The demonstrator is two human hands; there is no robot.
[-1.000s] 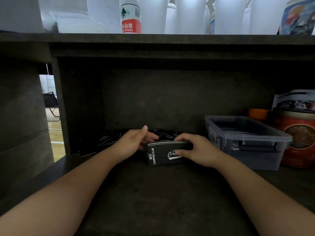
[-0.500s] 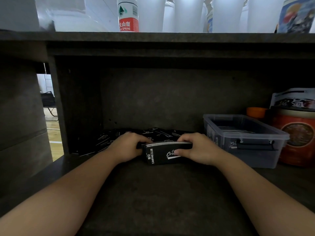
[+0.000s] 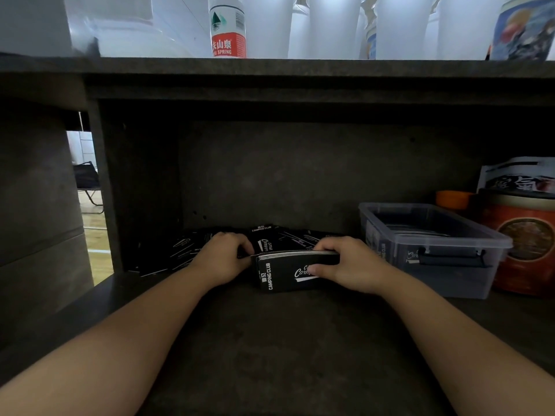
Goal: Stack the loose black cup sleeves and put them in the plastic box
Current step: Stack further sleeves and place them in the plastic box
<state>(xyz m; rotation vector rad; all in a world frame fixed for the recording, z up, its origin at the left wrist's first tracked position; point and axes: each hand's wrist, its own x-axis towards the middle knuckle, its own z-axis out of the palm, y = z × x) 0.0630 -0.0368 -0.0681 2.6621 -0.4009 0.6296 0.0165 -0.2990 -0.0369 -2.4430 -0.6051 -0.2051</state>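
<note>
Sleeves in a gathered stack [image 3: 288, 273] stand on edge on the shelf [image 3: 270, 340] at center frame, printed face toward the camera. Right of it sits the plastic box [image 3: 432, 250], with flat sleeves inside. Behind the stack, loose sleeves [image 3: 192, 247] lie scattered at the back of the shelf. The right hand [image 3: 350, 264] grips the stack's right end, fingers curled over its top, thumb on its face. The left hand [image 3: 223, 259] has curled fingers at the stack's left end.
</note>
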